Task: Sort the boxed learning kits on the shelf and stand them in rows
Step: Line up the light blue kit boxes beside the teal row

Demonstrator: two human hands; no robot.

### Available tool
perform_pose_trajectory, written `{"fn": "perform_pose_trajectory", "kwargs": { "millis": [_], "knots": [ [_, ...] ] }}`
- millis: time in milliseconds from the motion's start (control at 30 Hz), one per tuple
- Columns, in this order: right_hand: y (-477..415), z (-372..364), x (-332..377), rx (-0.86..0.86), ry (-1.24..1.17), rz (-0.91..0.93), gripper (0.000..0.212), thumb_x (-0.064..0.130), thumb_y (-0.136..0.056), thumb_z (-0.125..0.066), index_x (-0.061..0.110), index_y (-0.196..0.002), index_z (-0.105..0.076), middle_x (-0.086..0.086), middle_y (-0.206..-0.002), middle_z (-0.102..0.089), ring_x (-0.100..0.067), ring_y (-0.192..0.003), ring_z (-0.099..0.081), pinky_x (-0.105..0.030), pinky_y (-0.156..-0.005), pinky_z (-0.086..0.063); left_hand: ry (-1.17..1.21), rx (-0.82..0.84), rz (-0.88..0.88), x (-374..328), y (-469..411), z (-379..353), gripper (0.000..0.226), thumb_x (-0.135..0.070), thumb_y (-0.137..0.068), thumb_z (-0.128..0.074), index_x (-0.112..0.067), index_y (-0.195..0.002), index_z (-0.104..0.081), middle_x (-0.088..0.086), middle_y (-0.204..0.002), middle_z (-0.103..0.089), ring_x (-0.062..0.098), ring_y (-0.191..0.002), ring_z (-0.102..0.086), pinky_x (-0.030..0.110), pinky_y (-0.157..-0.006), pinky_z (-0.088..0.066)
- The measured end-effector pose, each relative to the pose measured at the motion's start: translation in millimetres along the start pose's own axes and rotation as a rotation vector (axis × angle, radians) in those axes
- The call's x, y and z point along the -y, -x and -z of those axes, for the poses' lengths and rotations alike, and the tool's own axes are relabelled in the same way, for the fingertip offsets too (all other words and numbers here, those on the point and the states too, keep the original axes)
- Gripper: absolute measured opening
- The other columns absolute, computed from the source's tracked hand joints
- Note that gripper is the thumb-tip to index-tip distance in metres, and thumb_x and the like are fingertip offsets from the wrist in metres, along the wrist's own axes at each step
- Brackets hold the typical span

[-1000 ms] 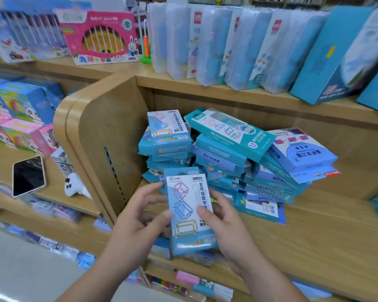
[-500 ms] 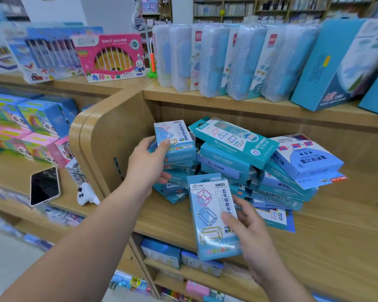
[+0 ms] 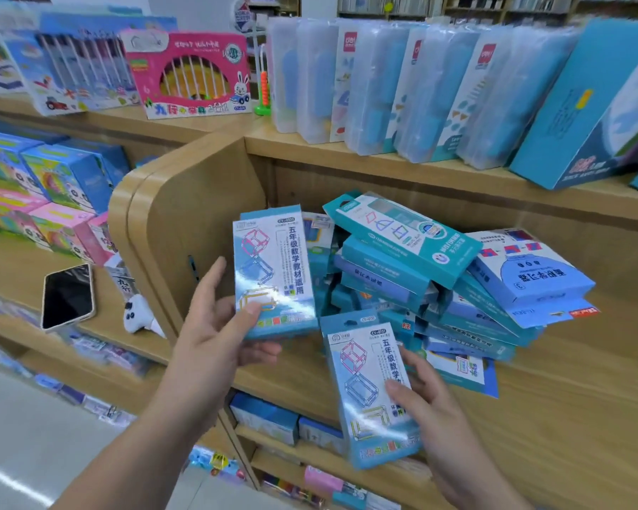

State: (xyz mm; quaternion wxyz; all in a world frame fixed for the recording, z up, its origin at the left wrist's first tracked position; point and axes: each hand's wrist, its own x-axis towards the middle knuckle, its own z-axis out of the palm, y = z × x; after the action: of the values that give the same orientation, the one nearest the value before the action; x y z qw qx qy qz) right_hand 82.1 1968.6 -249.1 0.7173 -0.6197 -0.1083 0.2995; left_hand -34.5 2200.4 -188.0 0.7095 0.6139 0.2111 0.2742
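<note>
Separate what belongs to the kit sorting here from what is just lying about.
Job: left hand, left kit, right hand, right kit, pile, shelf.
Lying about: phone, panda toy, pink box.

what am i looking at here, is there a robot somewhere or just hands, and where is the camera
There is no robot here. A person wears a camera on the head, so the picture looks forward and down at their own two bare hands. The left hand holds up a light blue kit box, with the thumb on its front. The right hand holds a matching box lower down. Behind them an untidy pile of kit boxes lies on the wooden shelf, not yet stood in rows. Clear plastic cases stand on the shelf above, and a phone lies on a shelf to the left.
</note>
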Motion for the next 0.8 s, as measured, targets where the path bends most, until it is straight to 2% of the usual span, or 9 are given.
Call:
{"fn": "perform_pose_trajectory", "kwargs": {
  "millis": [167,233,300,433,533,600,667,733,800],
  "knots": [
    [6,30,-9,0.041,0.022,-0.081,0.042,0.007,-0.086,-0.07,0.023,-0.124,-0.061,-0.003,-0.109,-0.076,-0.028,-0.098,-0.073,-0.038,-0.081,-0.057,0.004,-0.021,0.128,30,49,8,0.087,-0.022,-0.081,-0.067,-0.057,-0.148,-0.022,0.011,-0.112,-0.072,0.047,-0.07,-0.066,0.049,-0.062,-0.061],
    [9,47,-13,0.053,0.042,-0.1,0.048,0.01,-0.075,-0.077,0.015,-0.121,-0.064,-0.009,-0.108,-0.076,-0.031,-0.097,-0.072,-0.041,-0.084,-0.055,-0.005,0.003,0.19,45,63,4,0.098,-0.032,-0.076,-0.082,-0.06,-0.146,-0.02,0.01,-0.117,-0.071,0.048,-0.074,-0.066,0.051,-0.063,-0.06],
    [14,69,-15,0.059,0.073,-0.119,0.042,0.009,-0.077,-0.073,0.01,-0.118,-0.066,-0.012,-0.108,-0.075,-0.034,-0.097,-0.072,-0.046,-0.088,-0.053,-0.008,0.043,0.238,60,78,-7,0.111,-0.04,-0.062,-0.091,-0.063,-0.145,-0.021,0.011,-0.122,-0.069,0.044,-0.074,-0.067,0.046,-0.061,-0.058],
    [32,124,-12,0.069,0.076,-0.107,0.032,0.011,-0.072,-0.069,0.016,-0.104,-0.072,-0.012,-0.104,-0.075,-0.027,-0.085,-0.072,-0.039,-0.073,-0.056,-0.007,0.115,0.283,81,108,-51,0.091,-0.021,-0.083,-0.08,-0.061,-0.144,-0.026,0.012,-0.122,-0.069,0.04,-0.076,-0.07,0.045,-0.061,-0.058],
    [51,174,-5,0.082,0.08,-0.096,0.03,0.01,-0.071,-0.071,0.02,-0.099,-0.072,-0.009,-0.101,-0.075,-0.024,-0.083,-0.071,-0.032,-0.067,-0.056,-0.083,0.16,0.29,92,129,-92,0.077,-0.024,-0.083,-0.072,-0.051,-0.144,-0.034,0.012,-0.114,-0.071,0.04,-0.07,-0.068,0.048,-0.062,-0.057],
    [65,210,-2,0.061,0.09,-0.102,0.035,0.006,-0.077,-0.074,0.014,-0.11,-0.066,-0.01,-0.105,-0.074,-0.024,-0.086,-0.071,-0.032,-0.068,-0.057,-0.14,0.184,0.283,102,138,-117,0.072,-0.015,-0.085,-0.064,-0.046,-0.144,-0.039,0.014,-0.114,-0.07,0.041,-0.067,-0.066,0.05,-0.063,-0.057],
    [78,244,0,0.016,0.082,-0.104,0.03,0.006,-0.087,-0.064,0.012,-0.117,-0.062,-0.008,-0.11,-0.074,-0.025,-0.091,-0.072,-0.034,-0.07,-0.057,-0.201,0.245,0.261,110,144,-142,0.072,-0.013,-0.088,-0.061,-0.044,-0.147,-0.037,0.012,-0.119,-0.069,0.039,-0.069,-0.067,0.049,-0.064,-0.057],
    [90,274,2,-0.06,0.071,-0.089,0.028,0.007,-0.091,-0.061,0.015,-0.118,-0.063,-0.005,-0.112,-0.074,-0.024,-0.096,-0.072,-0.038,-0.076,-0.057,-0.233,0.292,0.259,118,148,-168,0.071,-0.011,-0.092,-0.059,-0.044,-0.149,-0.034,0.006,-0.125,-0.068,0.038,-0.077,-0.07,0.047,-0.066,-0.058],
    [101,302,3,-0.152,0.052,-0.057,0.028,0.007,-0.093,-0.061,0.017,-0.119,-0.063,-0.002,-0.112,-0.075,-0.024,-0.099,-0.071,-0.042,-0.083,-0.055,-0.254,0.333,0.264,124,153,-196,0.069,-0.007,-0.095,-0.057,-0.047,-0.146,-0.034,-0.001,-0.126,-0.068,0.046,-0.087,-0.069,0.05,-0.07,-0.059]
  ]
}}
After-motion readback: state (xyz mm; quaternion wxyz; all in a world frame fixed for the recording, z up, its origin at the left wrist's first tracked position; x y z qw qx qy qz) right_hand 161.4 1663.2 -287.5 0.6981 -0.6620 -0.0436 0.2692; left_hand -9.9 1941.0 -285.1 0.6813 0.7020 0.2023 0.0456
